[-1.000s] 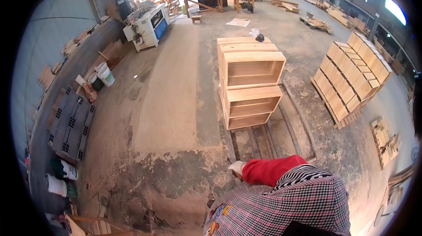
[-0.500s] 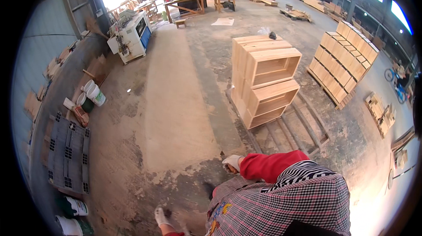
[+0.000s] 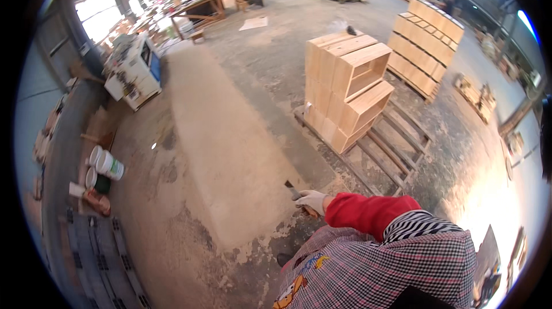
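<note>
The brush (image 3: 292,190) sits low in the near middle, over the floor (image 3: 230,136), in the closed grip of a gloved hand (image 3: 311,201) whose side I cannot tell; carry it bristle-end away from the crates (image 3: 345,87) at right.

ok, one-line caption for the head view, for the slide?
Gloved right hand holding a brush above a concrete workshop floor, near stacked open wooden crates on a pallet.
</note>
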Action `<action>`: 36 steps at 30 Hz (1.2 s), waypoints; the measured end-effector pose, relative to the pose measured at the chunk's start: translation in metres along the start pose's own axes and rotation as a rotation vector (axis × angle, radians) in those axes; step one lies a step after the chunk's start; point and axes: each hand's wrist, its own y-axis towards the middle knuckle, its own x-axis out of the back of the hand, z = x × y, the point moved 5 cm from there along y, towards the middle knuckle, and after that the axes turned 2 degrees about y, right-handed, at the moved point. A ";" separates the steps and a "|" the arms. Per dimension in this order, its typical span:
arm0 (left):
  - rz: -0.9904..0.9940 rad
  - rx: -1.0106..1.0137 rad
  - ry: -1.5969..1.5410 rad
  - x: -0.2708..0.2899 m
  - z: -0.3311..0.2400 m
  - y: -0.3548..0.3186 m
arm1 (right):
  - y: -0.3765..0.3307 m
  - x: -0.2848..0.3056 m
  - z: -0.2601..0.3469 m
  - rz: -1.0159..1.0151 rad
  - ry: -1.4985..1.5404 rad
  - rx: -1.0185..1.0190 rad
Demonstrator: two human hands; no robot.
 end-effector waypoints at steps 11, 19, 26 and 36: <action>0.006 -0.387 0.132 -0.059 -0.324 0.051 | -0.040 0.144 -0.013 -0.664 0.357 0.104; 0.341 -0.278 0.385 -0.291 -0.344 0.123 | 0.023 0.354 0.101 -0.924 0.386 0.188; 0.455 0.120 0.799 -0.428 -0.277 0.055 | 0.149 0.612 0.202 -1.269 0.352 0.336; 0.498 -0.189 0.797 -0.636 -0.352 -0.057 | 0.177 0.679 0.250 -0.954 0.854 0.657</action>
